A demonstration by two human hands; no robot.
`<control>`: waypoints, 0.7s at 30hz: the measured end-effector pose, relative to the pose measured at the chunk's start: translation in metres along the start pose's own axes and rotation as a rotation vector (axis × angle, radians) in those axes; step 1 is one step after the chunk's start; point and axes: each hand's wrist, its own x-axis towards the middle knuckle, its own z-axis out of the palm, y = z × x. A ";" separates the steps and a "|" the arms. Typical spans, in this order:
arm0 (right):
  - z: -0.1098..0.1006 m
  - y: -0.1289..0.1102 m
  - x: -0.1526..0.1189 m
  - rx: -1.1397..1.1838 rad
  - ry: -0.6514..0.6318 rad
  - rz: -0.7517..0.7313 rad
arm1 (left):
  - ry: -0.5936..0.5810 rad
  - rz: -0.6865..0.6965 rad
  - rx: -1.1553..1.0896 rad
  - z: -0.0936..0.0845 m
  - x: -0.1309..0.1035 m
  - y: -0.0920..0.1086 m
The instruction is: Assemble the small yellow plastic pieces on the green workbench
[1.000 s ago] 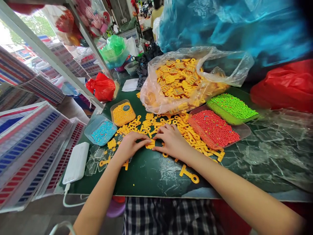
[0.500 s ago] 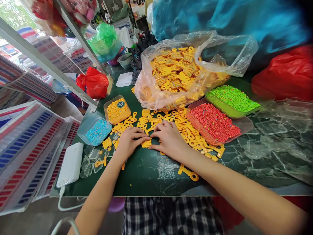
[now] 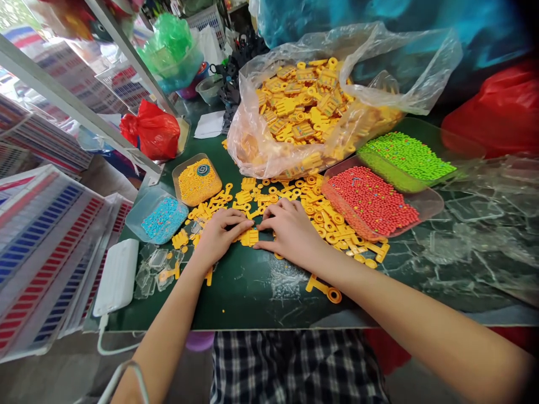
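Observation:
A small yellow plastic piece with slots (image 3: pixel 249 238) lies on the dark green table between my hands. My left hand (image 3: pixel 221 233) is closed at its upper left, thumb and forefinger together on its edge. My right hand (image 3: pixel 292 230) has its curled forefinger and its thumb at the piece's right edge, with a gap between them. A tiny bluish spot shows by the fingertips, too small to name. Loose yellow key-shaped parts (image 3: pixel 324 216) spread behind and beside both hands. One more yellow key-shaped part (image 3: pixel 324 289) lies below my right wrist.
Trays of yellow beads (image 3: pixel 197 180), blue beads (image 3: pixel 164 220), red beads (image 3: pixel 373 199) and green beads (image 3: pixel 408 157) ring the work area. Behind stands a clear bag (image 3: pixel 256 151) of yellow parts. Clear plastic pieces (image 3: pixel 463 247) lie right; a white power bank (image 3: pixel 117 278) lies left.
The head view has shifted slightly, so the table sits higher in the picture. My right thumb and forefinger have parted a little from the yellow piece's face, uncovering more of it.

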 end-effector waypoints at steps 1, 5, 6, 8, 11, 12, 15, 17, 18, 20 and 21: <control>0.000 0.000 0.000 0.001 0.004 -0.003 | 0.001 -0.004 0.000 0.000 0.000 0.000; 0.001 0.001 -0.001 -0.008 0.007 0.005 | -0.025 0.055 0.033 0.002 -0.001 0.003; 0.001 0.001 -0.001 -0.011 0.008 0.003 | -0.030 0.062 0.044 0.002 -0.002 0.003; 0.002 0.000 -0.001 -0.013 0.012 -0.002 | -0.030 0.056 0.062 0.003 -0.002 0.004; 0.002 0.001 -0.001 -0.011 0.015 -0.011 | -0.040 0.047 0.073 0.002 -0.001 0.005; 0.002 0.001 -0.001 -0.012 0.017 -0.014 | -0.044 0.050 0.071 0.002 0.000 0.005; 0.001 0.000 0.000 -0.018 0.009 -0.009 | -0.057 0.058 0.056 -0.001 0.001 0.006; 0.000 0.000 -0.001 -0.018 -0.006 -0.005 | -0.064 0.052 0.041 -0.001 0.001 0.006; -0.001 -0.001 -0.001 -0.019 -0.011 -0.006 | -0.066 0.042 0.033 -0.002 0.001 0.007; -0.001 -0.001 -0.001 -0.024 -0.011 -0.011 | -0.054 0.012 0.014 -0.003 0.000 0.007; -0.001 -0.001 -0.001 -0.025 -0.007 -0.014 | -0.036 -0.006 0.003 -0.004 -0.001 0.007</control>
